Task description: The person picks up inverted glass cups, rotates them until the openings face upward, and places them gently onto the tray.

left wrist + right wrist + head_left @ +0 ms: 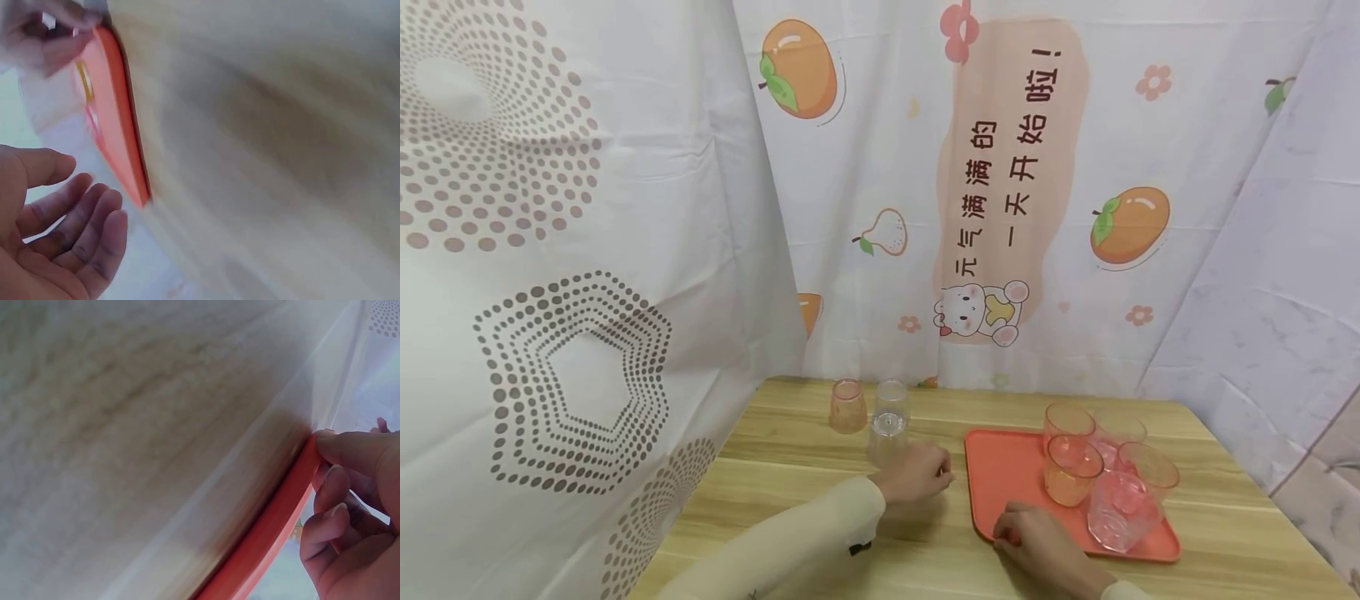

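My right hand (1041, 546) is at the near left corner of a red-orange tray (1003, 467), its thumb and fingertips pinching the rim, as the right wrist view shows on the tray edge (262, 544). My left hand (913, 472) hovers between the tray and the clear cups, holding nothing, fingers loosely bent in the left wrist view. On the tray's right half stand several see-through cups, among them an orange cup (1073, 475) and a clear faceted cup (1118, 517). Just behind my left hand is a clear cup (887, 433), partly hidden by it.
Farther back on the wooden table (760, 467) are another clear cup (892, 393) and a pale orange cup (848, 408). A printed curtain (865, 167) hangs behind the table, and more white cloth (700, 208) borders its left side.
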